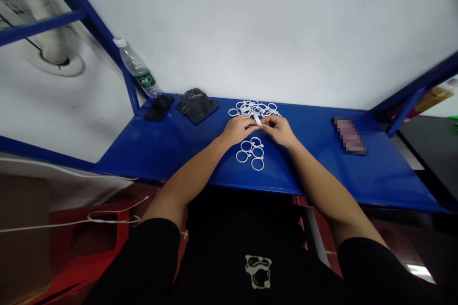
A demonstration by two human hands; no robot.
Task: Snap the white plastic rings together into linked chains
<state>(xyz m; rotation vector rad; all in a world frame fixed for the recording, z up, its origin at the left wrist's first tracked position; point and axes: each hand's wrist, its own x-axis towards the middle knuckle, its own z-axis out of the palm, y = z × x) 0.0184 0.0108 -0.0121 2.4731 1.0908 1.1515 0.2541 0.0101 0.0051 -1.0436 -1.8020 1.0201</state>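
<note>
My left hand (236,129) and my right hand (279,130) meet over the middle of the blue table, fingertips closed together in a pinch. Between them is a white plastic ring (257,120), seen nearly edge-on, with both hands gripping it. Just beyond my fingers lies a loose heap of similar white rings (246,107), partly overlapping and partly hidden by my hands. Closer to my body, several more rings (257,158) lie flat in a small cluster, each with a little tab on its rim.
On the blue table (186,157), a dark pouch (197,106) and a black phone (159,107) lie to the left. A clear bottle (139,69) leans against the blue frame. At right rests a blurred-out rectangular object (349,136). A white wall (250,33) rises behind.
</note>
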